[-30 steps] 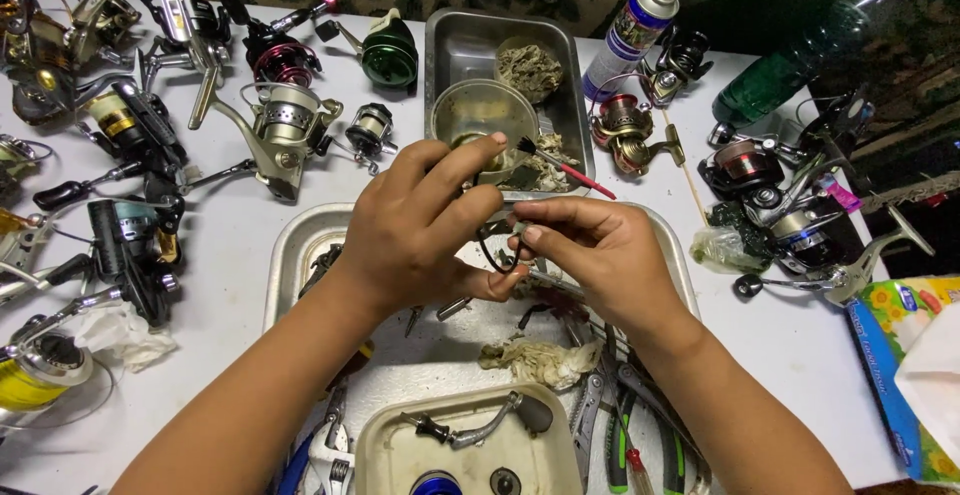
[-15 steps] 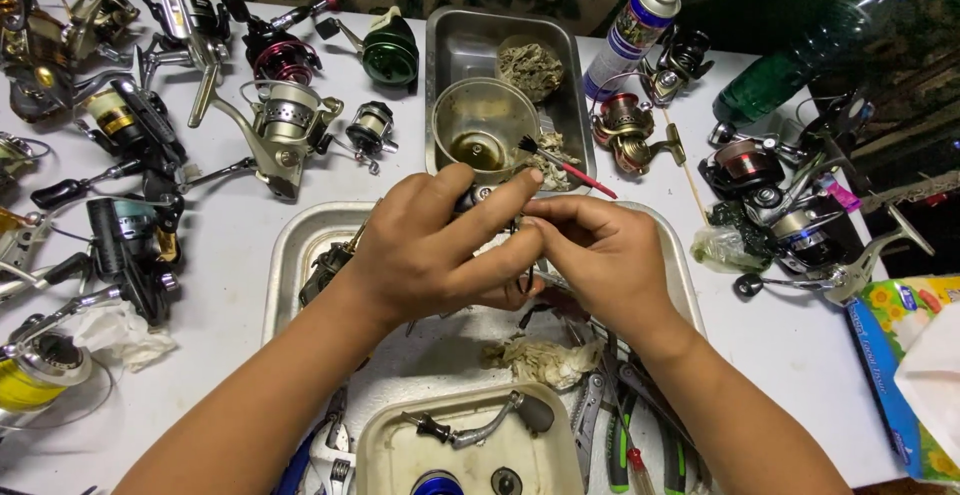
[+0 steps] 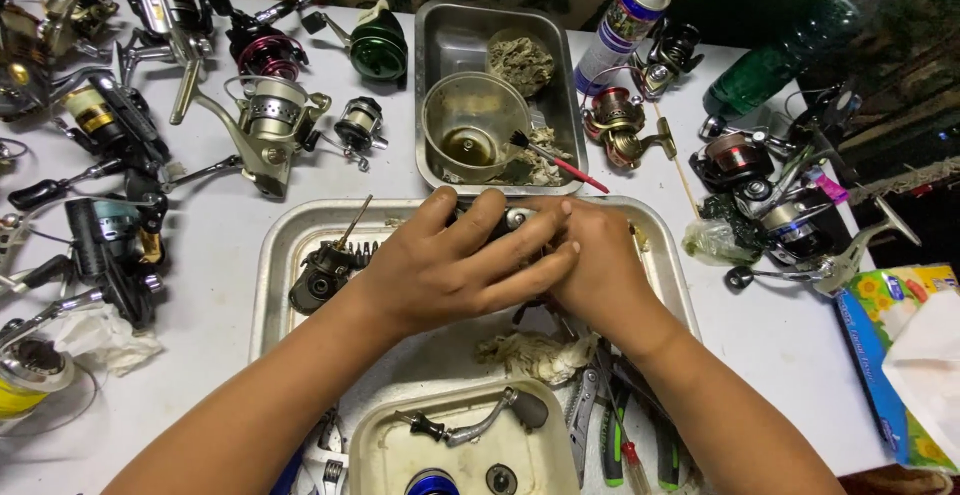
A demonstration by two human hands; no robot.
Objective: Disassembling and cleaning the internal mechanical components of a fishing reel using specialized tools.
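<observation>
Hands: two, both over steel tray (image 3: 290, 245) at centre of white desk (image 3: 200, 395).

Left hand (image 3: 455, 265): laid across right hand (image 3: 590, 270), fingers (image 3: 520, 255) curled over dark reel part (image 3: 505, 221). Right hand: fingers bent in around same part from other side. Part almost fully hidden between both hands; only a dark and silver edge visible at top. Located above tray centre, near far rim.

Trays: three counted. Centre tray holds one dark reel body (image 3: 325, 273) at left with one thin rod (image 3: 353, 223) leaning beside it, plus one crumpled rag (image 3: 535, 353) below hands. Far tray (image 3: 445, 40) holds one clear cup (image 3: 470, 125) with brown liquid, one red-handled brush (image 3: 555, 160) resting against cup, and one wad of fibre (image 3: 520, 60). Near tray (image 3: 385, 445), cream-coloured, holds one crank handle (image 3: 470, 425).

Reels on desk: at least seven at left, among them one green (image 3: 378, 47), one red-black (image 3: 262, 52), one silver (image 3: 272, 115). At least five at right, one copper-coloured (image 3: 618, 120). Exact totals not determinable; several overlap.

Other items: one spray can (image 3: 625, 25), one green bottle (image 3: 790, 50), one tissue box (image 3: 895, 335) at right edge. Pliers (image 3: 600, 420) and several other hand tools right of near tray, count unclear.
</observation>
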